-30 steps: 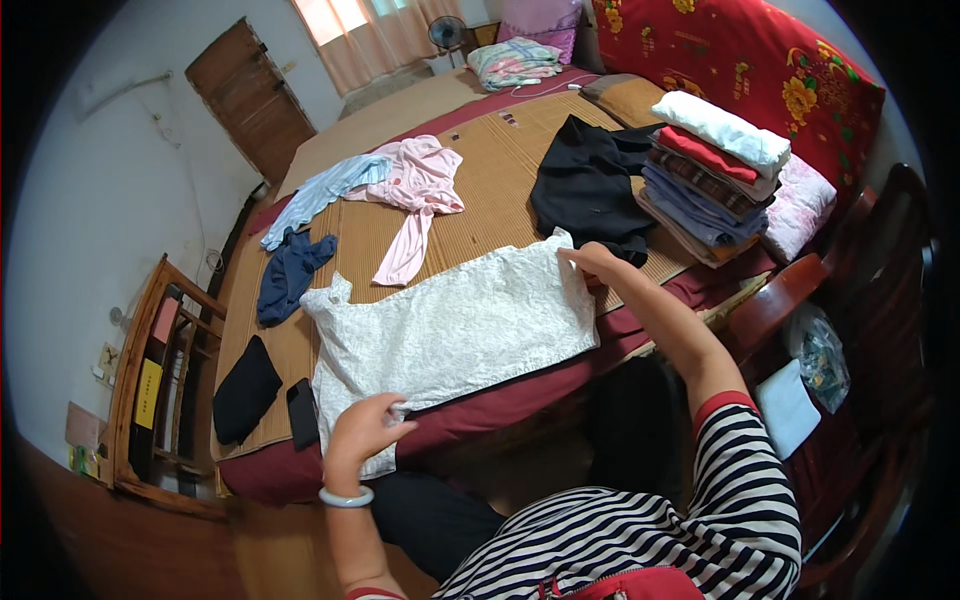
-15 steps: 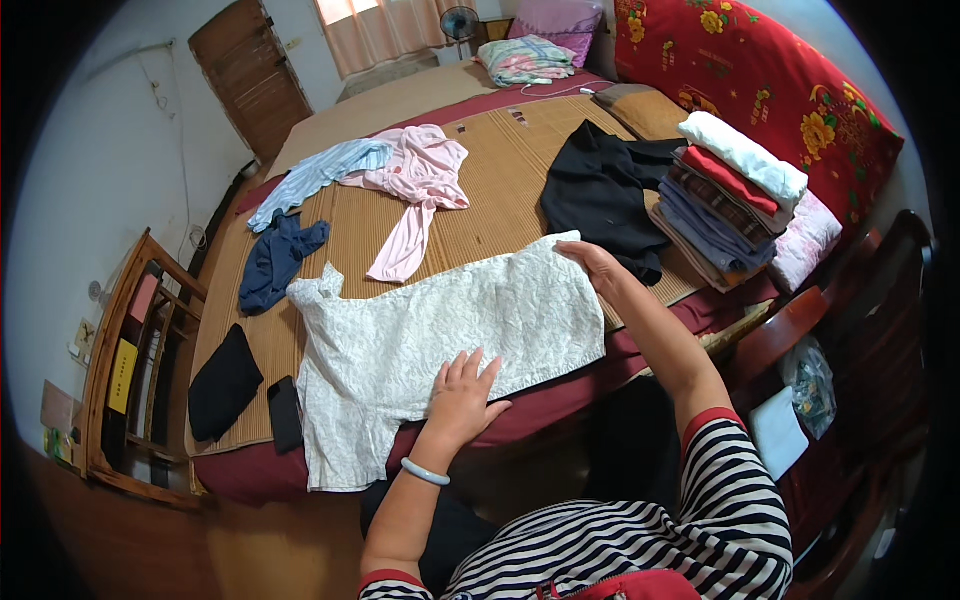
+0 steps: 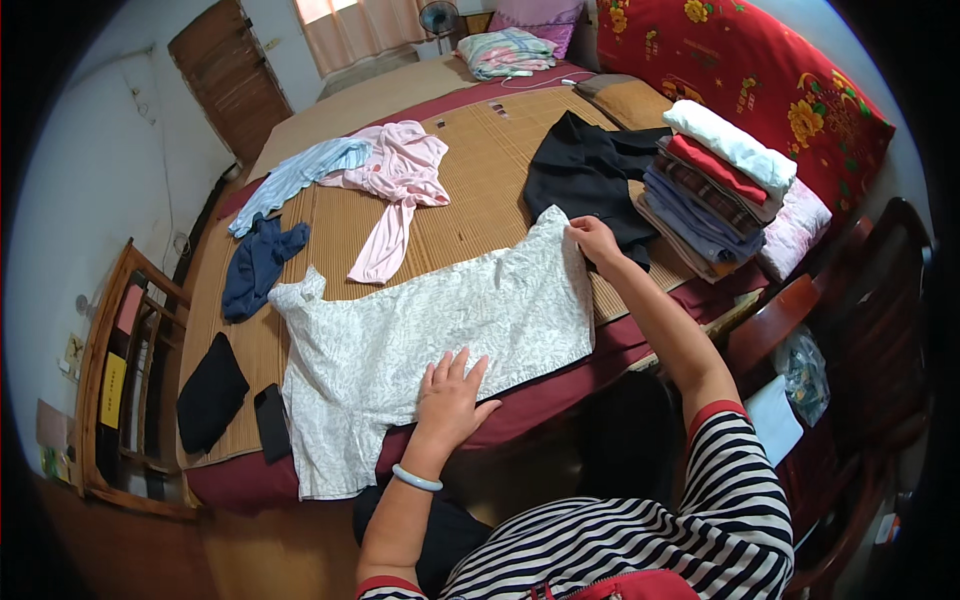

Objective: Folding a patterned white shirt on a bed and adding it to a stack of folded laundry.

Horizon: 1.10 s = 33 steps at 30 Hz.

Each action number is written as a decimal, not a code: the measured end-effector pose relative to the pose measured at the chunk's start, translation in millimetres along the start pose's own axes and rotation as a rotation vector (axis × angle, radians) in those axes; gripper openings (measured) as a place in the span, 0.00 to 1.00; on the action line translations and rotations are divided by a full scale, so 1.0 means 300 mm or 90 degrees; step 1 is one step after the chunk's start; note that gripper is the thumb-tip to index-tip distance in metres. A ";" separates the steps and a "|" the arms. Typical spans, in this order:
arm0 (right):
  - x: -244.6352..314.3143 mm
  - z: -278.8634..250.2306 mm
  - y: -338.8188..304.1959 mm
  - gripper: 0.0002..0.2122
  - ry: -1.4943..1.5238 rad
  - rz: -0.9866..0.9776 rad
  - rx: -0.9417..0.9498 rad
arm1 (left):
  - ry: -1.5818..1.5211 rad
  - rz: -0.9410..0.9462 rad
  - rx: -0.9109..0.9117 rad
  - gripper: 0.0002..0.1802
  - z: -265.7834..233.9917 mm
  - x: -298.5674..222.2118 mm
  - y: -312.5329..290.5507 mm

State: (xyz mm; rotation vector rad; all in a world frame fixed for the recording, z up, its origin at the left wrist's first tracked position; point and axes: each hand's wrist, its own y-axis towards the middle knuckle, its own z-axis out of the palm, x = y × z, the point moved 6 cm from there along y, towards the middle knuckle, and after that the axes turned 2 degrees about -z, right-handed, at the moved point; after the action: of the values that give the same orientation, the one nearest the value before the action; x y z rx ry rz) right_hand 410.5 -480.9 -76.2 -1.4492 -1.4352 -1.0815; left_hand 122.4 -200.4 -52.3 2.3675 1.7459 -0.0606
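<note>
A white short-sleeved shirt with a faint grey leafy pattern (image 3: pixel 480 310) lies spread sideways along the near edge of the bed. Its collar end points left, and its hem is at the right. My left hand (image 3: pixel 450 400) rests flat on the shirt's near edge, fingers spread. At the far right corner of the hem, my right hand (image 3: pixel 594 242) pinches the cloth, which rises to a small peak there. Left of the shirt, a dark phone (image 3: pixel 270 424) lies by its sleeve, beside a folded black garment (image 3: pixel 212 396).
A woven mat (image 3: pixel 470 170) covers the bed. On it lie a pink garment (image 3: pixel 405 165), a light blue striped one (image 3: pixel 300 180), a navy one (image 3: pixel 262 265) and a black one (image 3: pixel 580 170). Folded clothes (image 3: pixel 715 190) are stacked at the right, near a wooden chair (image 3: pixel 780 320).
My right hand has closed its fingers on the shirt's far right corner and pulled it up slightly into a peak. My left hand stays flat on the near edge. The view has shifted a little.
</note>
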 end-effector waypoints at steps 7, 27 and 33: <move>0.035 0.082 0.044 0.27 0.128 0.127 -0.042 | -0.007 0.072 -0.054 0.37 0.033 -0.103 0.021; 0.062 0.013 -0.068 0.38 -0.172 -0.012 -0.030 | -0.029 0.104 -0.052 0.37 0.023 -0.091 0.027; 0.213 0.143 -0.289 0.33 -0.087 -0.219 -0.138 | -0.084 0.116 -0.171 0.48 -0.031 -0.235 0.125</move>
State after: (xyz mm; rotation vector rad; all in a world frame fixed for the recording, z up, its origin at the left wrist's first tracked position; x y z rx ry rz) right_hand 324.4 -418.1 -30.4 -1.4818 -1.7550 -1.4086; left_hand 135.9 -275.7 -27.4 2.2570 1.3783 0.0416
